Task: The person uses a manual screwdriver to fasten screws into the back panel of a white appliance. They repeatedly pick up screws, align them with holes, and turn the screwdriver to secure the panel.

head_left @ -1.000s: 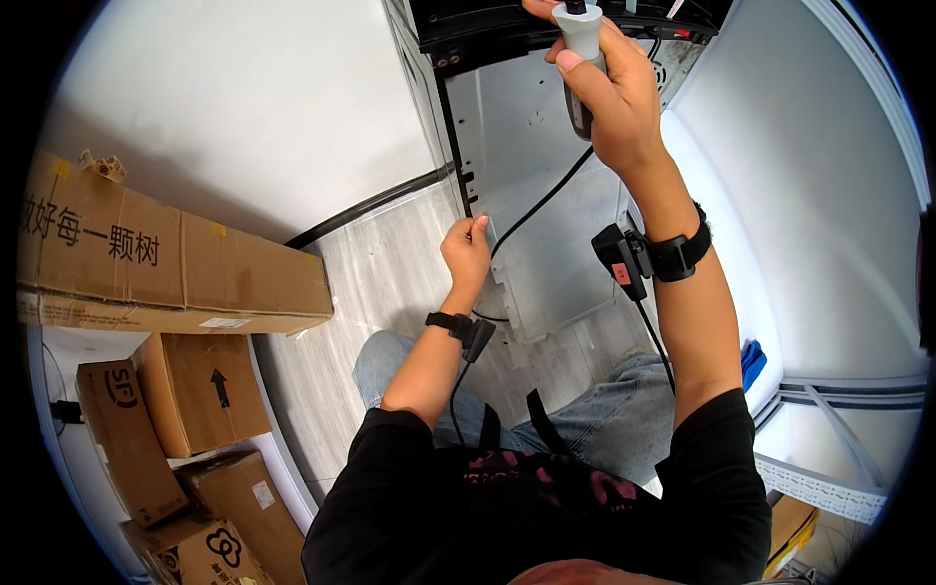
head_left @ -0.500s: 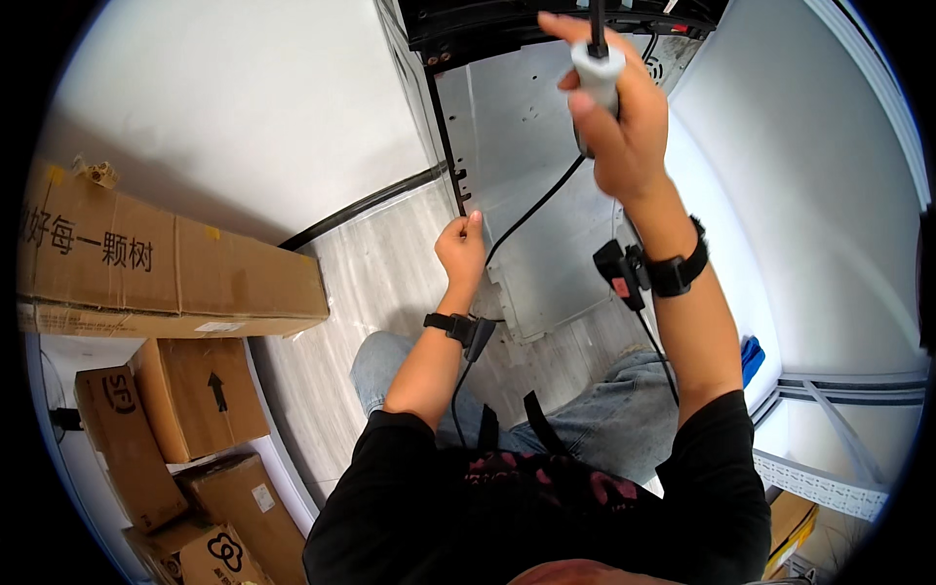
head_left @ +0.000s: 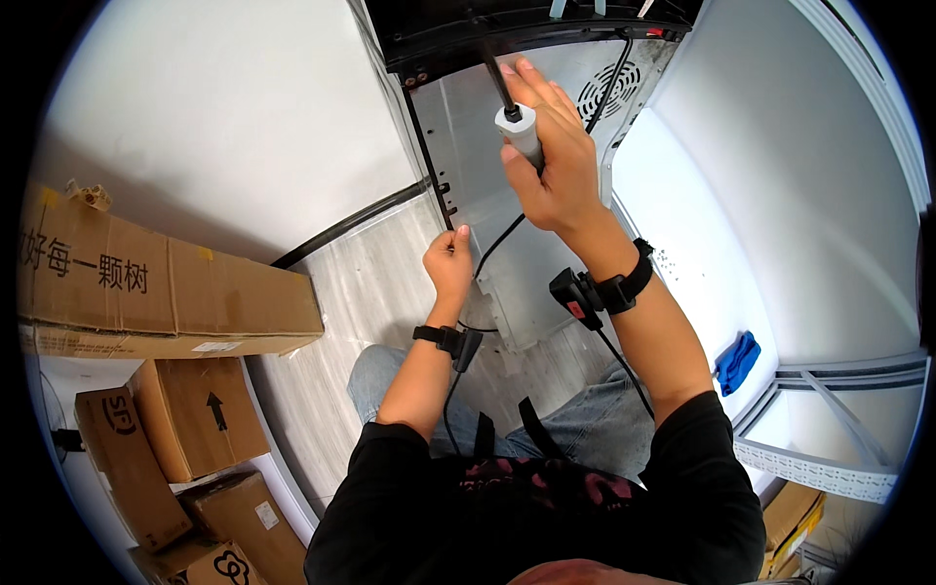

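I am seeing a white wall [head_left: 224, 88] filling the upper left of the frame, and a grey metal panel [head_left: 478, 185] is standing at upper centre, meeting a black frame [head_left: 439, 54] along the top. A long cardboard box [head_left: 234, 283] is lying at the left, above several smaller cartons [head_left: 200, 405] that are stacking up at lower left. My right hand [head_left: 561, 161] is working at upper centre, in front of the panel; it is gripping a grey-and-white-handled tool [head_left: 524, 135] between thumb and palm, with its other fingers stretching out past the handle. The tool's dark shaft is slanting up and left toward the black frame, its tip blurring into the dark. My left hand [head_left: 448, 268] is sitting near the centre of the frame, by the lower end of the panel's dark left edge; its fingers are curling in narrowly, and I cannot tell whether they are pinching anything. A black cable [head_left: 499, 242] is curving across the panel, and a blue cloth [head_left: 738, 364] is lying crumpled at right.
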Available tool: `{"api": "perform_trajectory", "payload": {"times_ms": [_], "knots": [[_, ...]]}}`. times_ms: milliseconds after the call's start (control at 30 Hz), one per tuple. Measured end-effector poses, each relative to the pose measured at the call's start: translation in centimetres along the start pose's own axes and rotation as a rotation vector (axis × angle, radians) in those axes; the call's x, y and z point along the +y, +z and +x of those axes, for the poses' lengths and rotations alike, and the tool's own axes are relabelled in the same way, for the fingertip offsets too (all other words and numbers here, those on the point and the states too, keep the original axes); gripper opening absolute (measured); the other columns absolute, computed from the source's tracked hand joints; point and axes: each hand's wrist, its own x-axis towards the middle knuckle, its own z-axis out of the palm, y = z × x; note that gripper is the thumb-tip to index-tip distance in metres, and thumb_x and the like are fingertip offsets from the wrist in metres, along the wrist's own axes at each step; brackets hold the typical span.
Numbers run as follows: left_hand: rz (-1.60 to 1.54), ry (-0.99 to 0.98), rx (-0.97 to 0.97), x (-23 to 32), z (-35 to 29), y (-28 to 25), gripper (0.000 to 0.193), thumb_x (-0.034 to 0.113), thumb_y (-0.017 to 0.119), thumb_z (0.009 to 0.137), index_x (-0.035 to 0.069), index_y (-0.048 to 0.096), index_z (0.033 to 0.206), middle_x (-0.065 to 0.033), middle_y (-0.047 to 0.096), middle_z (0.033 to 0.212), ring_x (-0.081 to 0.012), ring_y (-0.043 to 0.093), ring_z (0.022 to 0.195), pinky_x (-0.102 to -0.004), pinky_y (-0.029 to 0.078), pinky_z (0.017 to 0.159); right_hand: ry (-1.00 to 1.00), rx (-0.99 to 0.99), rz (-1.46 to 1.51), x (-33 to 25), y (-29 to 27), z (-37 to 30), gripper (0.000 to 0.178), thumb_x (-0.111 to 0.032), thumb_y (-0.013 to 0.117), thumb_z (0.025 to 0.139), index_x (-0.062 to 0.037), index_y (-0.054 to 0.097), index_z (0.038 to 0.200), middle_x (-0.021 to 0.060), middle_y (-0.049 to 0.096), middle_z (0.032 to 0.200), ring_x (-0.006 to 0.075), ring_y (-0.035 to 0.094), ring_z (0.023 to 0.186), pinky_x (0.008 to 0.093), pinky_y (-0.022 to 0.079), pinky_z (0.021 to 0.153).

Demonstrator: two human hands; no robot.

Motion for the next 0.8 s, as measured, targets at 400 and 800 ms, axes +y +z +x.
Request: {"api": "perform_trajectory", "payload": {"times_ms": [400, 800], "knots": [[-0.053, -0.008, 0.045, -1.8, 0.3, 0.1, 0.031, 0.020, 0.067, 0.086, -0.003, 0.058, 0.068, -0.0029, 0.047, 0.054, -0.0104, 0.039, 0.052, -0.0285, 0.036, 0.049, 0.010, -0.029, -0.003, 0.2, 0.3, 0.0, 0.055, -0.011, 0.058, 0.071, 0.0063, 0.051, 0.122, 0.0164, 0.051, 0.133, 0.0344, 0.039, 0.130, 0.0523, 0.026, 0.106], [-0.015, 0.110, 0.127, -1.7, 0.2, 0.6, 0.029, 0.021, 0.065, 0.088, -0.003, 0.063, 0.072, 0.0037, 0.047, 0.057, -0.0054, 0.039, 0.055, -0.0239, 0.034, 0.048, -0.012, -0.007, 0.036, 0.6, 0.4, -0.1, 0.040, -0.011, 0.059, 0.071, 0.0084, 0.055, 0.106, 0.0179, 0.049, 0.134, 0.0369, 0.038, 0.131, 0.0558, 0.026, 0.105]]}}
